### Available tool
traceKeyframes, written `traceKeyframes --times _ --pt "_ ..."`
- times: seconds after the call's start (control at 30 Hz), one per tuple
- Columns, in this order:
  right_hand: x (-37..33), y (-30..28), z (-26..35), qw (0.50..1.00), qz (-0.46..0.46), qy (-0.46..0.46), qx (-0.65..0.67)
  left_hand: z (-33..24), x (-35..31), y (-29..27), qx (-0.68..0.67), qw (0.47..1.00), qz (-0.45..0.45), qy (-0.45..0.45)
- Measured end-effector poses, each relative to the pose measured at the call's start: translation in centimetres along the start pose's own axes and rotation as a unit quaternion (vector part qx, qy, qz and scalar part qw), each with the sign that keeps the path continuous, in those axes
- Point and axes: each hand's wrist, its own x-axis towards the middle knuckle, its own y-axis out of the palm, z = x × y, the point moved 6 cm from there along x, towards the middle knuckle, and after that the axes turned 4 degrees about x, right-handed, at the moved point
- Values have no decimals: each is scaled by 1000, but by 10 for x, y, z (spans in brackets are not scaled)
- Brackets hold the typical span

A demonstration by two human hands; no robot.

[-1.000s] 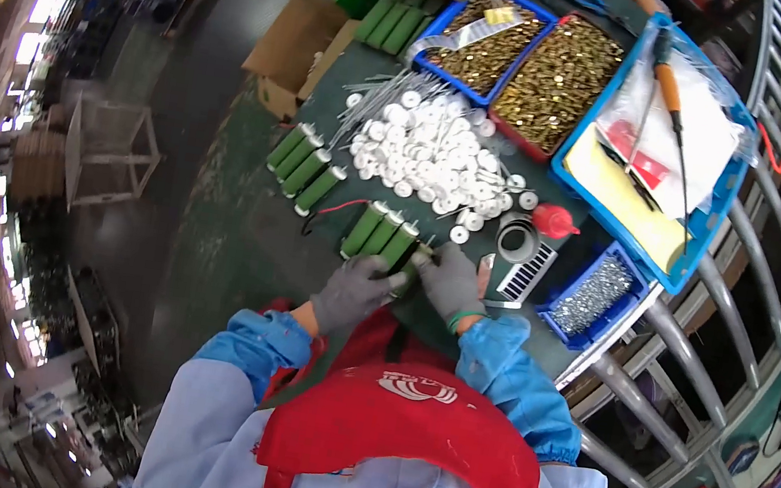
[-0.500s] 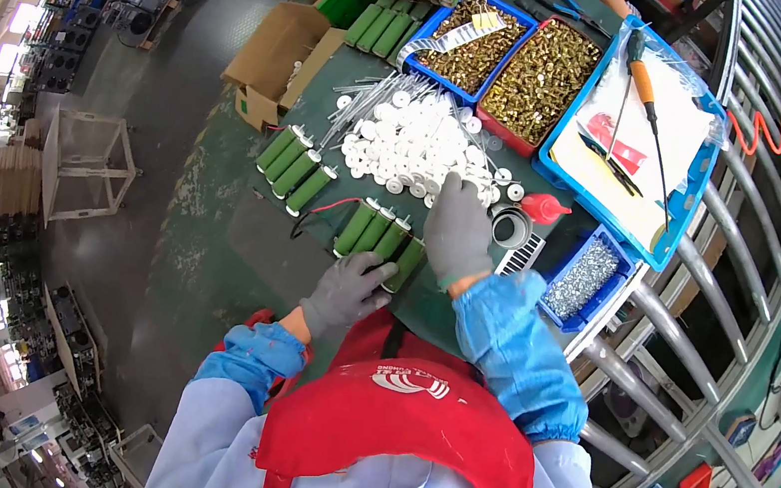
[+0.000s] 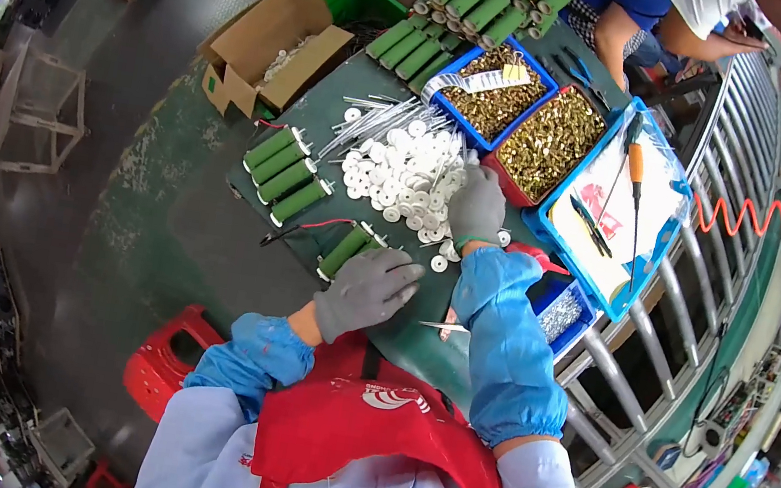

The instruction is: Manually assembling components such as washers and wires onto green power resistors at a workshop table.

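My left hand [image 3: 366, 291], in a grey glove, lies over a short row of green tubes [image 3: 345, 251] with white end washers, its fingers bent and close together around them. The glove hides most of that row. At the right edge of a heap of white washers [image 3: 401, 170] is my gloved right hand [image 3: 477, 206], fingers drawn together at the washers; what they pinch is hidden. Thin metal rods [image 3: 383, 127] lie beside the heap. Another row of green tubes [image 3: 287, 176], fitted with washers, rests to the left, near a red-and-black wire [image 3: 307, 226].
Brass fittings fill a blue bin [image 3: 499, 137] and a red bin [image 3: 519, 195]. A blue tray [image 3: 557, 208] holds a screwdriver [image 3: 636, 165]. Green tubes [image 3: 492, 7] are stacked at the back, beside a cardboard box [image 3: 258, 37]. A roller conveyor [image 3: 679, 307] runs along the right; another person's arm [image 3: 615, 40] is behind.
My view has shifted. My left hand has moved further over the row of tubes, covering more of it. My right hand has moved in against the washer heap. Another person shows more at the back.
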Motion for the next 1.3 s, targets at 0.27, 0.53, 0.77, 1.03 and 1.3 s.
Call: traceKeyframes --times 0.27,0.53,0.77,1.03,1.3 --pt "3 -22 -22 1000 -9 14 -13 14 17 -5 -39 996 -22 -79" --pt "20 -13 -20 988 101 58 -98 17 35 -9 -72 988 -33 -129" --pt "28 -7 -42 969 155 71 -179 27 32 -9 -66 989 -3 -134" --pt "22 -14 -26 988 98 24 -113 27 35 -8 -81 988 -2 -132" --pt "38 3 -28 975 129 -29 -177 25 32 2 -88 987 -16 -137"
